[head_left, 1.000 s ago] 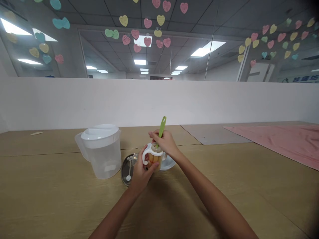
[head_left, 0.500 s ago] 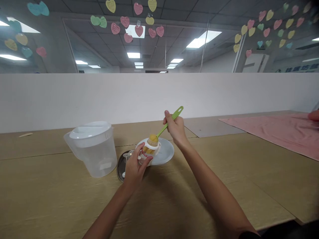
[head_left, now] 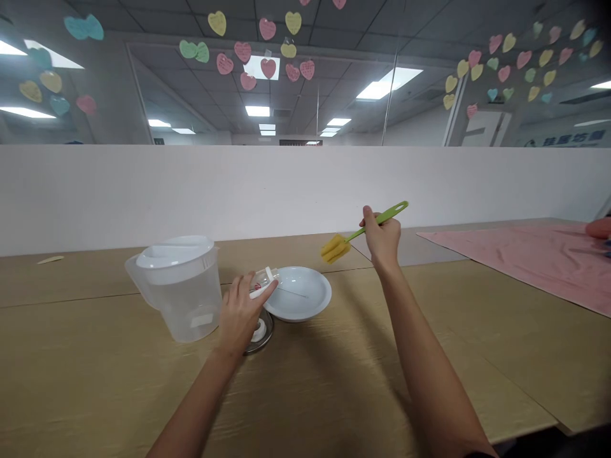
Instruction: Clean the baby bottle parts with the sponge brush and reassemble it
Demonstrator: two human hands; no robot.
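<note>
My right hand (head_left: 384, 242) grips the green handle of a brush (head_left: 335, 248) whose yellow head hangs in the air, right of and above a white bowl (head_left: 298, 315). Fingers of my left hand (head_left: 241, 312) are wrapped round a small clear bottle (head_left: 262, 278) with a white collar, tilted at the bowl's left edge. A thin straight item lies in the bowl. Under my left hand is a round metal dish (head_left: 268, 332) holding a white part (head_left: 259, 331), partly hidden by the hand.
A clear pitcher (head_left: 188, 305) with a white lid stands left of my left hand. At the right lies a pink cloth (head_left: 529, 257), with an orange-red object (head_left: 599, 228) at its far edge. A white wall (head_left: 305, 191) runs behind the table.
The brush has come out of the bottle and moved right with my right hand. My left hand has moved left with the bottle, which now tilts, uncovering more of the bowl.
</note>
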